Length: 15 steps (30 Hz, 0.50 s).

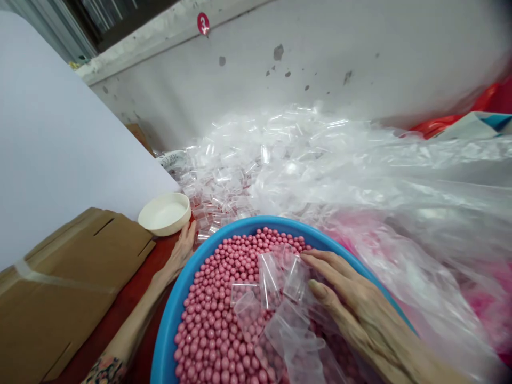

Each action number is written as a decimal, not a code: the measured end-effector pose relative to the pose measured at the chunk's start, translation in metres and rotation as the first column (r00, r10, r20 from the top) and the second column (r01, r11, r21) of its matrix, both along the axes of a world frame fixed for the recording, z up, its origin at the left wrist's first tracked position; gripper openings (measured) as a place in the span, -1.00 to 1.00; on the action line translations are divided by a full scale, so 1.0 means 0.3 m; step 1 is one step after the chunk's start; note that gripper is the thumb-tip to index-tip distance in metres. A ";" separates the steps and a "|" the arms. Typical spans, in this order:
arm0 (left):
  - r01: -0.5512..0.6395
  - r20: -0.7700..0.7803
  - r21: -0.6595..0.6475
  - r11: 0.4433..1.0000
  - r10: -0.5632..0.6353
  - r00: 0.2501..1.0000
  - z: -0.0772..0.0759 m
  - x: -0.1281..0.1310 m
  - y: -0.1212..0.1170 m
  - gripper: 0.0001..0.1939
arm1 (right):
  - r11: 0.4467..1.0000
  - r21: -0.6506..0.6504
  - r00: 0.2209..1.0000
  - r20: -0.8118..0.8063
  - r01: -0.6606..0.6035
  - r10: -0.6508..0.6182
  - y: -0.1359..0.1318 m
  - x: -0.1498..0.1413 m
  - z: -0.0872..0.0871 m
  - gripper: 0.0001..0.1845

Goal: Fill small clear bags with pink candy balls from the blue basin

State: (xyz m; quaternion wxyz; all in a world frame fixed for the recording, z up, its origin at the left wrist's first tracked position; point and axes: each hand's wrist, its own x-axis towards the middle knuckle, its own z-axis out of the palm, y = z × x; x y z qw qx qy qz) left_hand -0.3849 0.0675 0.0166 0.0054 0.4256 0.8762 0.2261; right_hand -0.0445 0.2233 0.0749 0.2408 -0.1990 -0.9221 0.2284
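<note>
A blue basin (172,314) full of small pink balls (216,314) sits right in front of me. Several small clear plastic bags (276,282) lie on top of the balls. My right hand (352,304) rests flat on those bags, fingers stretched out toward the left. My left hand (183,250) reaches past the basin's left rim onto the red table, its fingers touching loose clear bags near a white bowl (165,213). Whether the left fingers hold anything is hidden.
A big heap of clear plastic bags (256,160) fills the table behind the basin, running into large plastic sheeting (420,213) on the right. A brown cardboard box (60,282) lies at the left. A white board (52,133) leans behind it.
</note>
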 end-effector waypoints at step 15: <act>-0.171 0.108 0.196 0.966 0.152 0.982 -0.033 0.069 0.207 -0.65 | 0.989 -0.146 0.998 0.046 -0.029 0.036 -0.003 -0.015 0.011 -0.65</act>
